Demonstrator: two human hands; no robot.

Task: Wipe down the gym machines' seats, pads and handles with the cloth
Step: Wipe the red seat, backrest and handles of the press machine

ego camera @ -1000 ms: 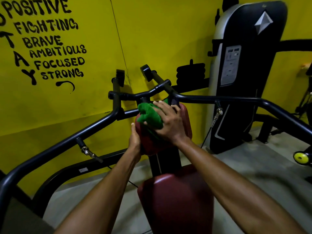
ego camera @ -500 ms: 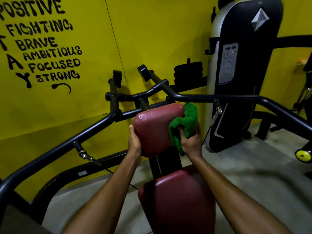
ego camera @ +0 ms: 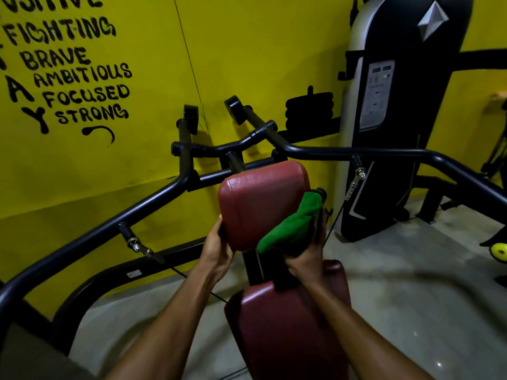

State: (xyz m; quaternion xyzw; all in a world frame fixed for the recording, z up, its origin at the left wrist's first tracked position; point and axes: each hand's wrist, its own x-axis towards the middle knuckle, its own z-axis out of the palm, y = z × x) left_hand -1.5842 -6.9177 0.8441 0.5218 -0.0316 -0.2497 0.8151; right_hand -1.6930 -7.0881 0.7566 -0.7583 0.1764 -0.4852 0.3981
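A dark red chest pad [ego camera: 260, 198] stands upright on a black post in the middle of the head view. Below it lies the matching red seat [ego camera: 288, 325]. My left hand [ego camera: 216, 250] grips the pad's lower left edge. My right hand [ego camera: 307, 256] holds a bunched green cloth [ego camera: 293, 223] against the pad's lower right side. The machine's black arms and handles [ego camera: 236, 145] spread out behind the pad.
A tall black weight-stack housing [ego camera: 406, 111] stands at the right against the yellow wall [ego camera: 247, 50]. Black frame tubes [ego camera: 90, 231] run left and right at pad height, each with a hanging cable clip. A yellow wheel [ego camera: 499, 252] shows at the right edge on the grey floor.
My right hand has carried the cloth from the pad's top, across its right side, down to its lower right edge. My left hand has stayed on the pad's left edge.
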